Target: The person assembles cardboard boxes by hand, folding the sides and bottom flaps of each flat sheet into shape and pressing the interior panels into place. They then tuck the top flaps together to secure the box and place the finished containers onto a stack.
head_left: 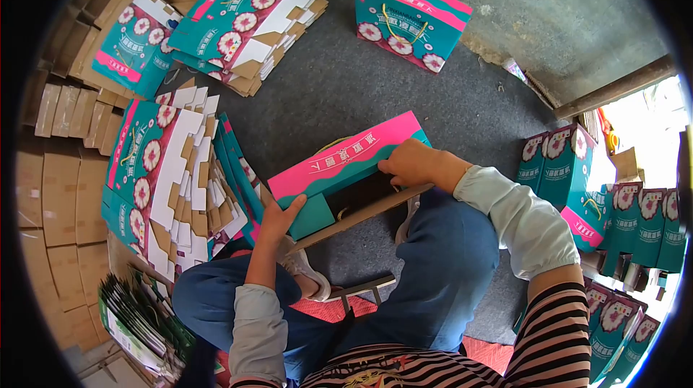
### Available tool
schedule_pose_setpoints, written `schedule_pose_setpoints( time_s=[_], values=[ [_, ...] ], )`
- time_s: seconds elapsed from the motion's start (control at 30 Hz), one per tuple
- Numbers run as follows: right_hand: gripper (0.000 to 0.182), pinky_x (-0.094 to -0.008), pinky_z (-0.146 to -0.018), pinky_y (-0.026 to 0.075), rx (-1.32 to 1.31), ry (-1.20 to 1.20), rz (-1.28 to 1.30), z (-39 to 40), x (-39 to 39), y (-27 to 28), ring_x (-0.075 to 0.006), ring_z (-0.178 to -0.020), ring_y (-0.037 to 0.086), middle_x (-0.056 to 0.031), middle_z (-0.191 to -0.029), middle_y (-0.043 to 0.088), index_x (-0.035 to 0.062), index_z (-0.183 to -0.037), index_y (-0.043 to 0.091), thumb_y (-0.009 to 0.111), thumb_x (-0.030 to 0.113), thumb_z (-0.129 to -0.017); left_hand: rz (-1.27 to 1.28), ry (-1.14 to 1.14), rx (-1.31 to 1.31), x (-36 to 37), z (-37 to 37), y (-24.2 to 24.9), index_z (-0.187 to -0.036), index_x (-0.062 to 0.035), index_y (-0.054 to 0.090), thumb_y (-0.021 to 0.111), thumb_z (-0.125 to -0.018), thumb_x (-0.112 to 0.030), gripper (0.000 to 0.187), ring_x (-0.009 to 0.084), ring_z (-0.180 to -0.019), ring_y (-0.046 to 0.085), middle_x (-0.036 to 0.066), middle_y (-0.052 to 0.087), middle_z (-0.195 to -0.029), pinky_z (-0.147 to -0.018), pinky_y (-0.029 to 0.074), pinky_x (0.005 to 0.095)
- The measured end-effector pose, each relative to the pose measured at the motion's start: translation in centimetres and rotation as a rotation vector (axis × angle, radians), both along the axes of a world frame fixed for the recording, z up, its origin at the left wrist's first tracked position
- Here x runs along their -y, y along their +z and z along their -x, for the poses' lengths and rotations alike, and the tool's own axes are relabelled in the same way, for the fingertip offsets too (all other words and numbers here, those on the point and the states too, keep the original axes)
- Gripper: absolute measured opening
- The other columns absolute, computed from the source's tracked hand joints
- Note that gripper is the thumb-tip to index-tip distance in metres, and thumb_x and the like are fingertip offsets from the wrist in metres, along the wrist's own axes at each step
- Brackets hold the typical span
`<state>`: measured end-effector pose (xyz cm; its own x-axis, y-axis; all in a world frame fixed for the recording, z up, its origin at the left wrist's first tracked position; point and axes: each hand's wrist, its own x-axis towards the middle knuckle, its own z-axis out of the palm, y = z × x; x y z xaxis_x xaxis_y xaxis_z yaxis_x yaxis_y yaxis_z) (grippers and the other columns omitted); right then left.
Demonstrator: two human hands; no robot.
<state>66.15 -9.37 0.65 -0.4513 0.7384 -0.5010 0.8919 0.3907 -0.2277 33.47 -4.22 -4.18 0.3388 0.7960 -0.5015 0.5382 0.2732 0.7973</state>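
A pink and teal gift box (354,155) lies across the knees, its near side open to a dark inside. My left hand (278,220) grips its left end, thumb on the teal end flap (312,216). At the right end, my right hand (415,164) has its fingers curled over the opening's edge; the fingertips are partly hidden. A brown cardboard flap (361,218) sticks out along the near side. Bits of yellow cord handle show inside the opening and behind the box.
Stacks of flattened printed cartons (148,179) stand at the left, with more (242,23) at the upper left. One assembled box (411,23) stands by the wall. Finished boxes (570,164) line the right side. Brown cartons (61,200) are piled far left.
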Motion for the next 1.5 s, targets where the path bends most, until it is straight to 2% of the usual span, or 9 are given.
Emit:
schedule_pose_setpoints(
  time_s=[0.37, 0.57, 0.7, 0.8, 1.0, 1.1, 1.27, 1.37, 1.5],
  values=[
    [0.021, -0.0414, -0.076, 0.051, -0.279, -0.204, -0.034, -2.3, 1.5, -1.9, -0.0273, -0.094, 0.064, -0.0097, -0.096, 0.067, 0.0119, -0.102, 0.062, 0.059, 0.021, -0.083, -0.190, 0.050, 0.041, 0.5, 0.4, -1.9, -0.116, 0.0040, 0.054, 0.070, -0.083, -0.043, 0.060, 0.0204, -0.096, 0.061, 0.013, 0.064, -0.105, -0.083, 0.049, 0.0323],
    [0.043, -0.0408, -0.080, 0.053, 0.046, -0.786, -0.502, -2.8, 1.4, 0.5, -0.0298, -0.101, 0.062, -0.0158, -0.106, 0.063, 0.0029, -0.105, 0.058, 0.064, 0.038, -0.082, 0.082, 0.051, 0.023, 0.2, 1.0, -1.9, -0.123, 0.0015, 0.051, 0.069, -0.085, -0.041, 0.060, 0.0188, -0.094, 0.061, 0.010, 0.064, -0.106, -0.080, 0.050, 0.0318],
    [0.074, -0.0430, -0.088, 0.048, -0.149, -0.874, -0.094, -5.4, 1.1, -3.9, -0.0368, -0.108, 0.058, -0.0231, -0.110, 0.061, -0.0014, -0.115, 0.053, 0.068, 0.058, -0.073, 0.269, 0.112, 0.101, -0.1, 1.6, -3.0, -0.130, -0.0024, 0.047, 0.065, -0.087, -0.043, 0.061, 0.0213, -0.099, 0.060, 0.011, 0.062, -0.111, -0.083, 0.051, 0.0355],
    [0.077, -0.0439, -0.090, 0.048, -0.220, -0.932, -0.086, -5.9, 1.4, -3.5, -0.0344, -0.111, 0.058, -0.0234, -0.117, 0.060, -0.0034, -0.118, 0.054, 0.072, 0.054, -0.070, 0.322, 0.162, -0.004, 0.1, 0.6, -1.5, -0.132, -0.0033, 0.045, 0.066, -0.086, -0.043, 0.064, 0.0231, -0.105, 0.058, 0.012, 0.061, -0.115, -0.087, 0.049, 0.0373],
    [0.069, -0.0455, -0.080, 0.050, -0.264, -1.088, -0.407, -9.9, 4.6, 3.2, -0.0395, -0.095, 0.062, -0.0230, -0.099, 0.065, -0.0019, -0.111, 0.051, 0.071, 0.052, -0.073, -0.334, -0.011, 0.009, -1.4, -6.4, 4.9, -0.128, -0.0021, 0.049, 0.067, -0.086, -0.038, 0.058, 0.0222, -0.104, 0.058, 0.013, 0.060, -0.117, -0.091, 0.044, 0.0344],
    [0.065, -0.0449, -0.078, 0.050, -0.322, -1.211, -0.758, -14.1, 9.4, 8.1, -0.0415, -0.091, 0.062, -0.0240, -0.095, 0.064, 0.0017, -0.114, 0.050, 0.073, 0.048, -0.075, -0.572, -0.176, 0.076, -2.6, -13.7, 12.0, -0.121, -0.0001, 0.054, 0.068, -0.084, -0.030, 0.049, 0.0226, -0.103, 0.058, 0.014, 0.061, -0.113, -0.089, 0.044, 0.0358],
    [0.050, -0.0332, -0.083, 0.050, -0.684, -1.391, -1.194, -21.4, 24.8, 12.3, -0.0178, -0.104, 0.056, -0.0068, -0.118, 0.055, 0.0049, -0.129, 0.045, 0.068, 0.015, -0.086, -0.926, -0.478, 0.467, 4.5, -28.7, 21.2, -0.122, -0.0014, 0.051, 0.067, -0.084, -0.021, 0.046, 0.0249, -0.107, 0.057, 0.014, 0.058, -0.118, -0.093, 0.042, 0.0364],
    [0.047, -0.0302, -0.088, 0.048, -0.930, -1.414, -1.352, -24.8, 36.4, 12.0, -0.0170, -0.107, 0.055, -0.0079, -0.119, 0.053, 0.0014, -0.133, 0.039, 0.060, 0.007, -0.091, -0.730, -0.641, 0.565, 12.6, -35.3, 21.2, -0.126, -0.0002, 0.046, 0.064, -0.083, -0.015, 0.049, 0.0374, -0.113, 0.052, 0.022, 0.051, -0.123, -0.097, 0.041, 0.0411],
    [0.055, -0.0297, -0.094, 0.043, -0.699, -1.716, -1.351, -26.7, 49.5, 9.2, -0.0184, -0.114, 0.052, -0.0095, -0.127, 0.050, -0.0002, -0.137, 0.034, 0.061, 0.009, -0.090, -0.458, -0.744, 0.514, 23.4, -42.0, 13.8, -0.145, 0.0010, 0.015, 0.062, -0.081, -0.012, 0.081, 0.0453, -0.111, 0.048, 0.029, 0.048, -0.123, -0.098, 0.039, 0.0464]
  ],
)
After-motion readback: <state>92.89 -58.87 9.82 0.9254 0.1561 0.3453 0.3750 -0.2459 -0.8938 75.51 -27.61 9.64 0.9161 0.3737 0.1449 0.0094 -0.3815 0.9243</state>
